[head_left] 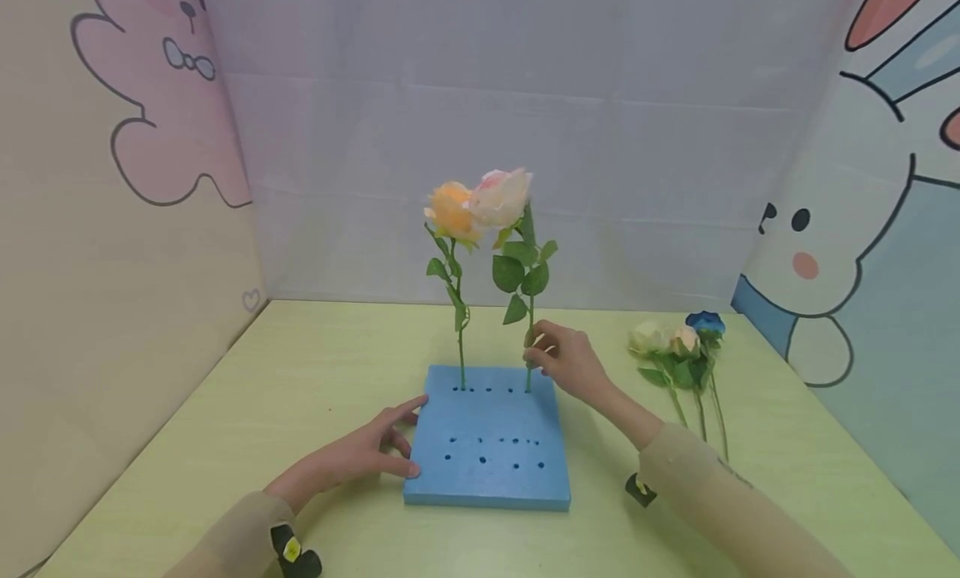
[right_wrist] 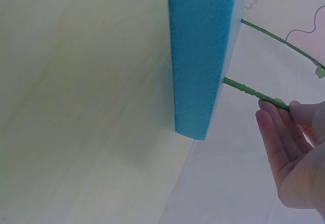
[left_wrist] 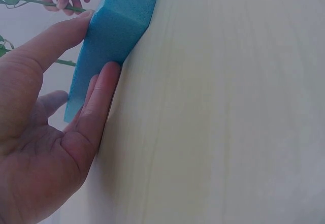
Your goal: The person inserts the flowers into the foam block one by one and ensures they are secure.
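Note:
A blue foam board point(head_left: 487, 419) with small holes lies flat on the table. Two artificial roses stand upright in its far row of holes: an orange rose point(head_left: 452, 211) at the left and a pale pink rose point(head_left: 501, 198) at the right. My right hand point(head_left: 567, 361) pinches the pink rose's green stem point(right_wrist: 249, 90) between thumb and fingers, a little above the board. The stem's lower end meets the board's surface. Against the board's left side rests my left hand point(head_left: 367, 446), fingers spread and fairly straight, with fingertips point(left_wrist: 109, 71) touching the foam.
On the table to the right lie several loose roses: a blue rose point(head_left: 706, 322), a peach rose point(head_left: 685, 342) and a cream rose point(head_left: 649, 338), stems pointing toward me. A pale curtain point(head_left: 510, 144) hangs behind the table, with cartoon-printed walls at both sides.

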Motion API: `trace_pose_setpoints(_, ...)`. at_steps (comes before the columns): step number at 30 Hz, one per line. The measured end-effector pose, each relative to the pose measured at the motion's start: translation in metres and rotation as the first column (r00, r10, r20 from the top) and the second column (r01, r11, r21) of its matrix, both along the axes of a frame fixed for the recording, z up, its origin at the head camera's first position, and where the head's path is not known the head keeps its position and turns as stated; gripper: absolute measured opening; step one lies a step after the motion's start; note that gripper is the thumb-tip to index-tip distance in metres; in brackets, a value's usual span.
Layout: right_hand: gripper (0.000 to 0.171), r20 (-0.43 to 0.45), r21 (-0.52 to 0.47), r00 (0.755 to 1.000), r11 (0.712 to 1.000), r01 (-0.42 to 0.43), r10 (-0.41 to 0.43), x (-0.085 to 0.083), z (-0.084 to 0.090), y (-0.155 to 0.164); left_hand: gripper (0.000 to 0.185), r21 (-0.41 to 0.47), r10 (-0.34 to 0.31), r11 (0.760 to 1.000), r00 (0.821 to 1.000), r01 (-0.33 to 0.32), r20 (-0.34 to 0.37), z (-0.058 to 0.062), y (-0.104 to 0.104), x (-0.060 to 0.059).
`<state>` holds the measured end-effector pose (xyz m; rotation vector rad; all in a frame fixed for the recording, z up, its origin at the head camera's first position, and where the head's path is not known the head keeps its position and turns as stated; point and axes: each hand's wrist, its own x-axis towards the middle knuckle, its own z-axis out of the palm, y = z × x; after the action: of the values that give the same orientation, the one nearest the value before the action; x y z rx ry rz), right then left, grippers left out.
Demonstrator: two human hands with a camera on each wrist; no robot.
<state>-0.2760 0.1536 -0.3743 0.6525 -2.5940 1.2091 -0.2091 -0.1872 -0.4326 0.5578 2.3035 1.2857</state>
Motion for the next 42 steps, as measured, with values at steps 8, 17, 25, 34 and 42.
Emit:
trace_pose_setpoints(8,0.005,-0.011,-0.007,1.000,1.000,-0.006,0.005,-0.0019,-0.0032,-0.0014,0.095,0.003,-0.002,1.000,1.000,0.002,-0.001,0.0002,-0.0008,-0.0004)
trace_pose_setpoints(17,0.004,-0.023,0.001,1.000,1.000,-0.012,0.012,-0.0023,-0.0059,-0.0012,0.095,0.004,0.002,1.000,1.000,-0.002,0.004,0.0023,-0.0007,0.0004)
trace_pose_setpoints(25,0.004,-0.033,0.008,0.999,1.000,-0.010,0.010,-0.0019,-0.0058,-0.0021,0.095,0.000,0.002,1.000,1.000,-0.002,0.002,0.0029,-0.0006,0.0003)
trace_pose_setpoints(34,0.005,-0.005,-0.032,1.000,0.999,0.001,-0.001,0.0020,-0.0085,0.0022,0.096,-0.004,0.011,1.000,1.000,-0.011,0.004,-0.0011,0.0006,-0.0012)
trace_pose_setpoints(42,0.011,0.024,-0.043,1.000,0.999,0.003,-0.002,0.0032,-0.0094,0.0035,0.096,-0.001,0.009,1.000,1.000,-0.009,0.002,-0.0011,0.0008,-0.0007)
